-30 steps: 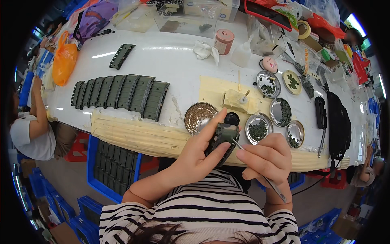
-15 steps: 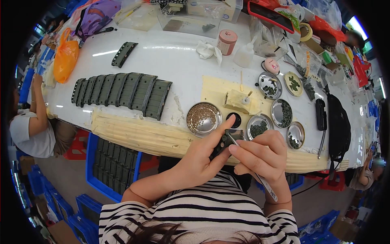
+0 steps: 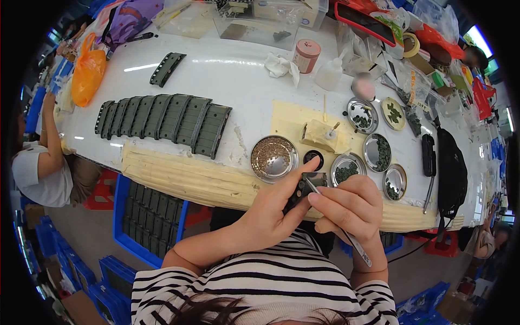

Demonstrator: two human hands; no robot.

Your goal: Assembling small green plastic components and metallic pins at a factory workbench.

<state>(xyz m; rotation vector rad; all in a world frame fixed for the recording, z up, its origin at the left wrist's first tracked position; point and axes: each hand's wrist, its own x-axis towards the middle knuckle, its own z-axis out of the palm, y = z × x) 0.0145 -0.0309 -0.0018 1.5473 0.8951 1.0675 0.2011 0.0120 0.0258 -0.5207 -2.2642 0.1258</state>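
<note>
My left hand (image 3: 271,212) grips a dark green curved plate (image 3: 304,187) between thumb and fingers, just over the table's front edge. Metal tweezers (image 3: 355,246) are pinched in my right hand (image 3: 349,208), and their tips touch the plate's face. Whatever lies at the tips is too small to make out. Close beyond the hands stand a small round black container (image 3: 313,158), a steel dish of brownish grains (image 3: 261,162) and a steel dish of small green parts (image 3: 352,161). A yellowish block (image 3: 319,136) with a stick upright in it sits behind them.
Several joined green plates (image 3: 162,122) lie at the left, one loose plate (image 3: 167,69) behind them. More dishes (image 3: 377,153) hold green parts at the right, near a black pouch (image 3: 453,173). A blue crate of plates (image 3: 122,227) stands below the table's edge. Another person (image 3: 43,173) sits at the left.
The view has shifted slightly. Both hands keep nearly the same pose, with the tweezer tips still on the plate.
</note>
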